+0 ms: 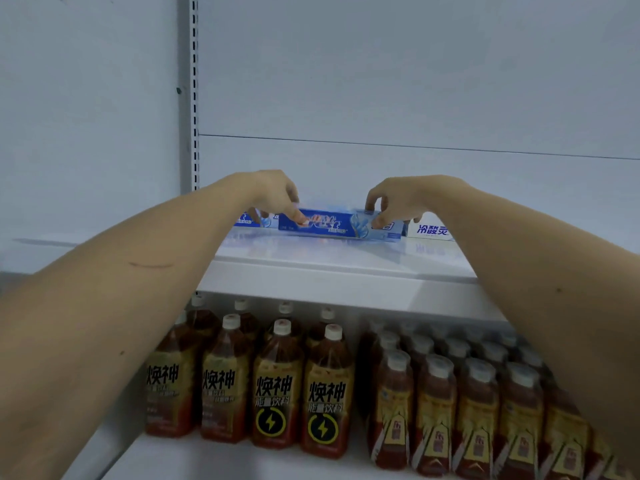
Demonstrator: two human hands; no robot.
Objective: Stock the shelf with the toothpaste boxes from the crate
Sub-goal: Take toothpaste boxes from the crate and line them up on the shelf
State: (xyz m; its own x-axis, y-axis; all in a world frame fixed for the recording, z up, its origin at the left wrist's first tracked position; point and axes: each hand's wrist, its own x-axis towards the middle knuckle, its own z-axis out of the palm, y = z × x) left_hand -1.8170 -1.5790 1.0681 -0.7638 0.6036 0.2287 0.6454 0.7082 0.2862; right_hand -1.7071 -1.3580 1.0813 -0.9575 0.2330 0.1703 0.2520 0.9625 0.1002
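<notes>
The left hand (277, 195) and right hand (391, 202) pinched a long blue cardboard toothpaste box (341, 225). It lay on the white metal shelf (329, 258).

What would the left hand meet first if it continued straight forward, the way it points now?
Probably the white back panel of the shelf. The left hand grips the blue toothpaste box, and nothing shows behind it, though depth is unclear.
</notes>
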